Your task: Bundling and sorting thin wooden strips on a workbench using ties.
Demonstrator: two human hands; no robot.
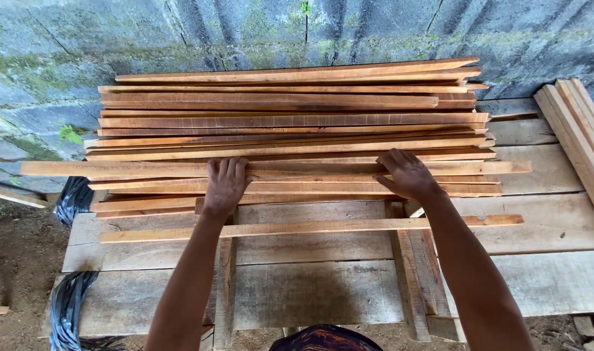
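Your left hand [224, 185] and right hand [407, 174] lie flat, seemingly gripping nothing, on the slats [290, 140] (loosely stacked), which could slide off the bench [323, 292].

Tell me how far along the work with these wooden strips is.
Done: many wooden strips sit stacked in a pile against the block wall. In hand: the left hand and right hand both press on a long strip at the pile's near edge. Left: one loose strip lies apart on the plank table.

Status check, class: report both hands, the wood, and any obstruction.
Left hand and right hand flat on the slat pile. One loose slat lies across the bench, nearer. Nothing blocking.
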